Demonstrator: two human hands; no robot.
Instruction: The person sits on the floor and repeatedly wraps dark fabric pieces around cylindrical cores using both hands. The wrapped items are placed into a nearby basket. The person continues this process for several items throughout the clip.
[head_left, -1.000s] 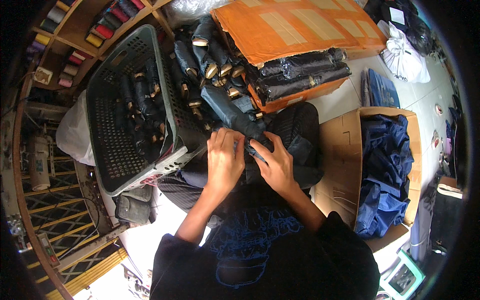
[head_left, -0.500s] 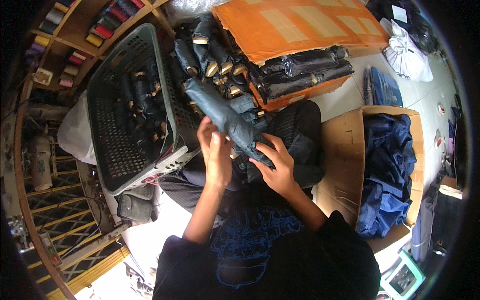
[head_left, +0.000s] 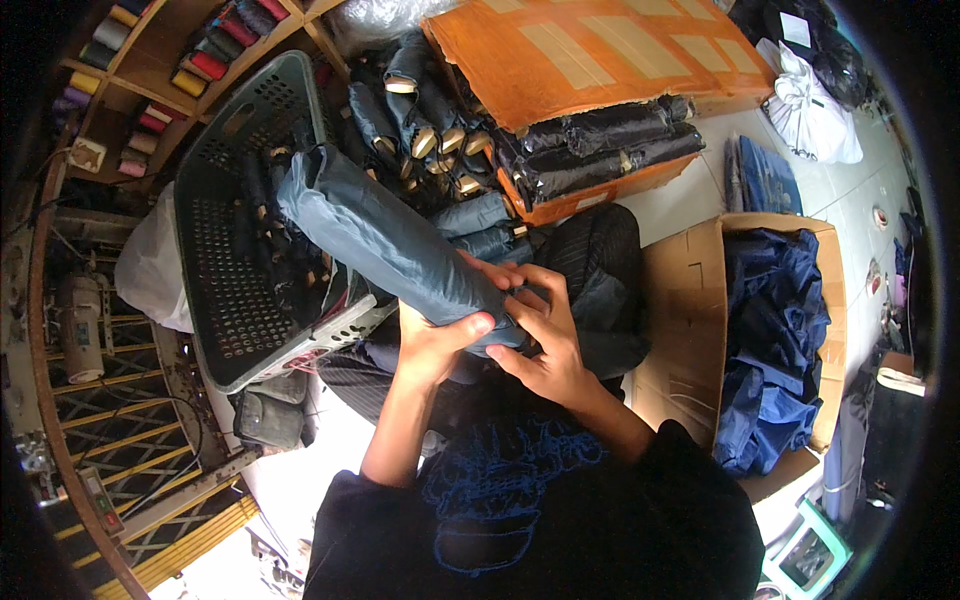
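Observation:
A rolled grey-blue fabric bundle (head_left: pixel 390 245), shaped like a folded umbrella, slants across my lap, its far end up to the left over the basket's edge. My left hand (head_left: pixel 437 335) is wrapped round its near part from below, thumb on top. At the near end, my right hand (head_left: pixel 545 325) pinches the fabric with bent fingers. Just beyond lie more grey-blue bundles (head_left: pixel 470 215), and a heap of similar dark ones with pale ends (head_left: pixel 425 140) sits behind them. The inner tip of the held bundle is hidden by my fingers.
At my left a tilted dark plastic basket (head_left: pixel 215 330) holds several dark bundles. An orange-taped carton (head_left: pixel 600 50) with black-wrapped packs stands ahead. On the right is a cardboard box (head_left: pixel 685 330) of navy fabric. Thread spools (head_left: pixel 208 66) fill a shelf at the upper left.
The bundle's far end has swung left and lower toward the basket. My left hand, open beside the bundle before, has closed round it. My right hand still grips the near end.

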